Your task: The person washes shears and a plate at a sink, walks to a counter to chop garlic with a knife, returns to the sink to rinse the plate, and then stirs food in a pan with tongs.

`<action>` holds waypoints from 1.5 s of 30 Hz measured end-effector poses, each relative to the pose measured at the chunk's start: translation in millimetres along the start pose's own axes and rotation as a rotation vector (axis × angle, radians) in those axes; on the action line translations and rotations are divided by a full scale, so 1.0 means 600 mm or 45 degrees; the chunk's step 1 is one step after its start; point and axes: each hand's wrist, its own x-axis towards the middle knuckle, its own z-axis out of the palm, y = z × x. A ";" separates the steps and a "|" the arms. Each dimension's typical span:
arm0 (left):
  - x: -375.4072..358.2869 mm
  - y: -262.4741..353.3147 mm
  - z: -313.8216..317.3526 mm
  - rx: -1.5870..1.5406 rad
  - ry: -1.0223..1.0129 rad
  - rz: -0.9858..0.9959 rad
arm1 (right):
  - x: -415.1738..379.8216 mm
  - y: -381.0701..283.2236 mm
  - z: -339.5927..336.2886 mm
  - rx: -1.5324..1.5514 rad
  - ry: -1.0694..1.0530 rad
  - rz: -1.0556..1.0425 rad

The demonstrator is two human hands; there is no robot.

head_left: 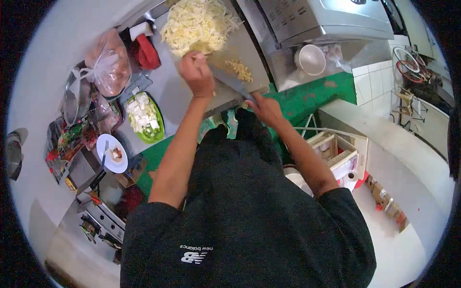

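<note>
My right hand (266, 111) is closed round the handle of a knife (231, 82), whose blade points up and left across the steel worktop (175, 98). Near the blade's far end is my left hand (197, 72), its fingers curled together; what they hold is too small to make out. Just beyond it lies a large heap of pale shredded vegetable (199, 24). Small chopped yellowish pieces (239, 70) sit to the right of the blade. A green tray (156, 136) with white chunks (142, 113) stands left of my left forearm.
A bag of brownish round items (113, 67), a red cloth (147, 52) and a white plate with food scraps (112, 153) are at the left. At the right are a white bowl (311, 60), a silver appliance (331, 20) and a cream rack (341, 151) beyond my right forearm.
</note>
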 end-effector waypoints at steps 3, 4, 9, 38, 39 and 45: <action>-0.015 -0.020 -0.062 0.033 -0.071 0.079 | 0.001 0.026 0.008 0.234 0.191 -0.209; -0.033 -0.036 -0.071 0.033 -0.068 0.087 | 0.003 0.031 0.011 0.236 0.198 -0.214; -0.098 -0.021 -0.102 0.316 -0.745 0.336 | -0.005 0.012 -0.008 0.626 0.078 0.004; -0.145 -0.015 0.001 0.223 -0.762 0.195 | -0.051 -0.043 0.006 0.409 0.306 0.165; -0.149 -0.017 0.002 0.245 -0.739 0.223 | -0.049 -0.044 0.001 0.350 0.246 0.185; -0.156 -0.019 0.006 0.263 -0.699 0.259 | -0.021 -0.022 -0.010 0.274 0.176 0.058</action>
